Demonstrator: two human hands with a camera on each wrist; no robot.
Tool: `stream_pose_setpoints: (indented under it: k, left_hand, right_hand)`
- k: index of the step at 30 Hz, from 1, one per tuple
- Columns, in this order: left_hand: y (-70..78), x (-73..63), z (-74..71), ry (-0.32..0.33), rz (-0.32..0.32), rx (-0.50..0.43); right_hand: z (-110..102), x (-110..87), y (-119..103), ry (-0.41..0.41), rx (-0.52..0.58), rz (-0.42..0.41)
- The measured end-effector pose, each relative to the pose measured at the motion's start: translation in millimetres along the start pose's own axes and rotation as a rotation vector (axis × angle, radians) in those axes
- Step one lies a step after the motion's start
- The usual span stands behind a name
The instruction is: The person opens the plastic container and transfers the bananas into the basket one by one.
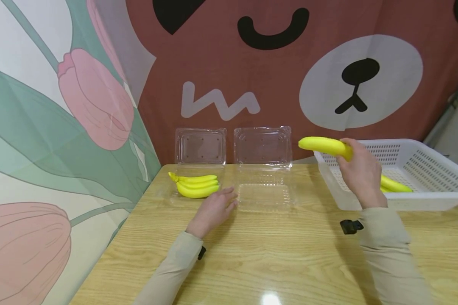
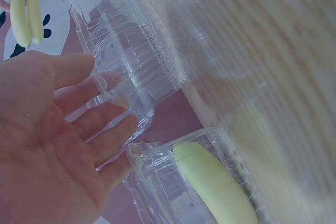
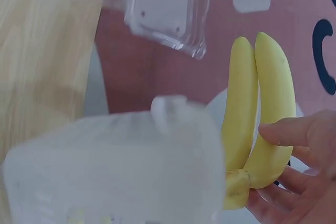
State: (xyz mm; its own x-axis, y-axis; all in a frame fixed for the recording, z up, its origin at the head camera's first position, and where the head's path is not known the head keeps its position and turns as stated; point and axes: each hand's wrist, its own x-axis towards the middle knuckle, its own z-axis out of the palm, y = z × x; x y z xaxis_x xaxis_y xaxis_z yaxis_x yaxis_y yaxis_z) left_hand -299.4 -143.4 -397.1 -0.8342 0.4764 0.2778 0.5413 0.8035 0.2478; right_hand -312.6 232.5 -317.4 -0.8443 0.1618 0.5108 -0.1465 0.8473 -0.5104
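My right hand (image 1: 362,173) grips a bunch of two yellow bananas (image 3: 273,82) above the left rim of a white basket, thumb on one side and fingers behind. My left hand (image 1: 213,210) lies low between two clear plastic clamshell boxes, fingers extended and slightly bent, holding nothing. Its fingertips overlap the box edges in the left wrist view. A bunch of bananas (image 1: 196,186) rests in the left clamshell box (image 1: 200,146), whose lid stands up. The right clamshell box (image 1: 262,146) also has its lid raised, and no fruit shows in its base.
The white perforated basket (image 1: 435,195) stands at the table's right, with more banana (image 1: 397,185) inside, partly behind my right wrist. Behind the wooden table (image 1: 275,250) hangs a brown cloth (image 1: 275,93) with a bear's face. A flowered cloth (image 1: 95,101) hangs at the left.
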Motion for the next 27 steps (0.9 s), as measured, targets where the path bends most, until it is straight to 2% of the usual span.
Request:
stream_pose_setpoints:
  k: [12,17,27]
  left_hand:
    - [0.6,0.2,-1.0,0.001,0.002,0.002]
    - [0.8,0.0,-1.6,0.002,0.011,0.007]
    - [1.3,-0.2,-1.5,0.001,0.001,0.004]
  right_hand:
    - [-11,0.7,42,-0.07,-0.061,0.101]
    - [-12,-2.7,57,-0.073,-0.09,0.124]
    - [-11,-3.8,69,-0.075,-0.119,0.148]
